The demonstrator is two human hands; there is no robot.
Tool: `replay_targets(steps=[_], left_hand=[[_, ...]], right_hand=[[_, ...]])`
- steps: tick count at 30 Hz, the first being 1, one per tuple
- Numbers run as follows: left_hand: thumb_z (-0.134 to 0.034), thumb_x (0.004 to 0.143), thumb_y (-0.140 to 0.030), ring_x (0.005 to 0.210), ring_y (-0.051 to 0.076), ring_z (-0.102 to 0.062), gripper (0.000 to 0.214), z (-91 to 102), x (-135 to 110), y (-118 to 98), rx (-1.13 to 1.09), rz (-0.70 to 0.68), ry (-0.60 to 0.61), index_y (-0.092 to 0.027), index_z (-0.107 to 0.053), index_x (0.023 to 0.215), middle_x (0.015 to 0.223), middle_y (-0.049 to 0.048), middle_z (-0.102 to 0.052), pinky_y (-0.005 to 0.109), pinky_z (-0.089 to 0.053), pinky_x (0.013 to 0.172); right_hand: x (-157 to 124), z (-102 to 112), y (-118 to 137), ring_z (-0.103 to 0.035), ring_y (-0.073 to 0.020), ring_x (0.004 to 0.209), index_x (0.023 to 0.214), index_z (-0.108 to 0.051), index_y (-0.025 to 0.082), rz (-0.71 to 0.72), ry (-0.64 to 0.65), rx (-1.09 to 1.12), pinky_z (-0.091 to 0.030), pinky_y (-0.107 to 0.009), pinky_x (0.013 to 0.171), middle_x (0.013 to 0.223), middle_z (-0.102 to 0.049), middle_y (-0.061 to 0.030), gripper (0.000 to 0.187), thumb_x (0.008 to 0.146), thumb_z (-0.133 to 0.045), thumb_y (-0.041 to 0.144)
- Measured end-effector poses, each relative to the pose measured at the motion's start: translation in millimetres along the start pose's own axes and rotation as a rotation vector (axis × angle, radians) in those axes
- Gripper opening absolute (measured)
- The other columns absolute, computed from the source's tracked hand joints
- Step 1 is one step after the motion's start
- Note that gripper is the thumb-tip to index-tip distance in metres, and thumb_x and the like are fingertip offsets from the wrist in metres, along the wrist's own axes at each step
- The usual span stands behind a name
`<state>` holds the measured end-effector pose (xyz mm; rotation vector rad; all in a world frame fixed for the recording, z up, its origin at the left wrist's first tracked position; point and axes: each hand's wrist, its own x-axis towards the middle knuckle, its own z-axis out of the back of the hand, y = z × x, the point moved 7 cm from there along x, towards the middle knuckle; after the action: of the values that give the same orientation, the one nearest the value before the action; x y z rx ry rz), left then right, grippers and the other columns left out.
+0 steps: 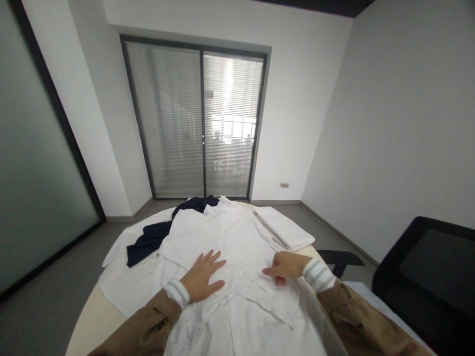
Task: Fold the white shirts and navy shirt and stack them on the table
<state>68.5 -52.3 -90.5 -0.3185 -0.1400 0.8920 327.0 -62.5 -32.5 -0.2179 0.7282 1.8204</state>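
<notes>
Smoothing white shirt (230, 237) | left hand (203, 279) mid-shirt, fingers spread flat | right hand (285, 269) right of shirt's middle, fingers curled, grip unclear | next likely needs an edge pinched

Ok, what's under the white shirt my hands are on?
More white cloth sticks out left of the shirt, over the tan table rim; a dark blue garment lies on it. The middle is covered, so nothing beneath shows there.

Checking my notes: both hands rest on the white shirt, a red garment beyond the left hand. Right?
Colour's wrong: the head view shows the garment is navy, not red. Left hand and right hand do rest on the white shirt.
</notes>
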Motion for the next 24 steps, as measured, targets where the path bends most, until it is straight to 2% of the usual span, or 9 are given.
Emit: replay_targets(steps=[3, 6, 8, 10, 13, 16, 19, 21, 24], left_hand=[[-0.05, 0.092, -0.055, 0.15, 0.032, -0.012, 0.064, 0.5, -0.3, 0.8, -0.019, -0.012, -0.004, -0.03, -0.038, 0.15, 0.163, 0.0072, -0.022, 0.058, -0.012, 0.12], [-0.05, 0.092, -0.055, 0.15, 0.033, -0.013, 0.064, 0.3, -0.5, 2.0, -0.032, -0.027, -0.015, -0.03, -0.039, 0.15, 0.163, 0.007, -0.022, 0.059, -0.012, 0.119], [-0.052, 0.091, -0.055, 0.15, 0.032, -0.014, 0.064, 0.2, -0.8, 2.9, -0.04, -0.038, -0.019, -0.031, -0.039, 0.149, 0.162, 0.0067, -0.023, 0.059, -0.012, 0.119], [-0.053, 0.09, -0.055, 0.15, 0.032, -0.014, 0.065, 0.6, -1.8, 4.7, -0.057, -0.05, -0.011, -0.031, -0.039, 0.149, 0.162, 0.0064, -0.023, 0.059, -0.013, 0.119], [-0.057, 0.087, -0.056, 0.15, 0.031, -0.015, 0.073, 3.0, -4.9, 13.1, -0.09, -0.043, 0.031, -0.028, -0.036, 0.151, 0.162, 0.0073, -0.023, 0.055, -0.014, 0.12], [-0.062, 0.083, -0.054, 0.149, 0.028, -0.021, 0.08, 10.5, -10.2, 31.2, -0.134, 0.018, 0.072, -0.023, -0.035, 0.152, 0.161, 0.0101, -0.026, 0.047, -0.02, 0.121], [-0.067, 0.078, -0.047, 0.144, 0.028, -0.033, 0.076, 29.2, -16.4, 55.2, -0.115, 0.099, 0.024, -0.021, -0.045, 0.146, 0.155, 0.0127, -0.039, 0.042, -0.027, 0.119], [-0.069, 0.074, -0.043, 0.141, 0.03, -0.038, 0.071, 46.2, -20.4, 72.1, -0.042, 0.158, -0.041, -0.021, -0.053, 0.14, 0.152, 0.0134, -0.044, 0.044, -0.03, 0.116], [-0.071, 0.07, -0.039, 0.143, 0.036, -0.033, 0.065, 68.2, -24.6, 97.8, 0.074, 0.268, -0.101, -0.022, -0.06, 0.132, 0.154, 0.014, -0.04, 0.05, -0.033, 0.113]], right_hand=[[7.7, 17.8, 18.5, -0.068, -0.0254, 0.077, 0.079, -0.076, 0.017, -0.001, -0.265, -0.203, -0.049, -0.035, 0.074, 0.079, -0.074, -0.012, 0.045, 0.088, -0.053, 0.054], [17.9, 17.7, 57.1, -0.064, -0.0289, 0.104, 0.111, -0.07, 0.019, 0.202, -0.462, -0.187, -0.047, -0.04, 0.091, 0.111, -0.071, -0.0143, 0.044, 0.091, -0.05, 0.052], [27.6, 4.0, 75.9, -0.051, -0.0313, 0.127, 0.133, -0.058, 0.021, 0.31, -0.466, -0.127, -0.039, -0.046, 0.105, 0.138, -0.058, -0.0146, 0.056, 0.094, -0.043, 0.059], [39.9, -17.6, 83.5, -0.03, -0.0353, 0.144, 0.147, -0.042, 0.026, 0.322, -0.386, -0.111, -0.025, -0.056, 0.115, 0.156, -0.037, -0.0121, 0.069, 0.092, -0.039, 0.067], [52.2, -44.4, 83.3, -0.009, -0.0375, 0.15, 0.154, -0.027, 0.031, 0.311, -0.311, -0.121, -0.008, -0.066, 0.116, 0.164, -0.017, -0.0086, 0.076, 0.091, -0.036, 0.072], [55.1, -52.8, 79.0, -0.006, -0.036, 0.151, 0.155, -0.025, 0.033, 0.327, -0.343, -0.126, -0.003, -0.065, 0.116, 0.164, -0.016, -0.0077, 0.075, 0.091, -0.036, 0.072], [56.0, -52.8, 74.6, -0.007, -0.0355, 0.151, 0.154, -0.026, 0.034, 0.334, -0.348, -0.13, -0.004, -0.065, 0.117, 0.164, -0.016, -0.0072, 0.074, 0.091, -0.037, 0.071], [56.4, -51.5, 74.3, -0.007, -0.0365, 0.151, 0.155, -0.026, 0.033, 0.334, -0.333, -0.138, -0.005, -0.066, 0.116, 0.164, -0.016, -0.0081, 0.074, 0.091, -0.037, 0.07], [51.6, -46.9, 84.7, -0.01, -0.0391, 0.149, 0.154, -0.03, 0.028, 0.35, -0.352, -0.174, -0.004, -0.067, 0.115, 0.163, -0.021, -0.0116, 0.071, 0.092, -0.042, 0.062]])
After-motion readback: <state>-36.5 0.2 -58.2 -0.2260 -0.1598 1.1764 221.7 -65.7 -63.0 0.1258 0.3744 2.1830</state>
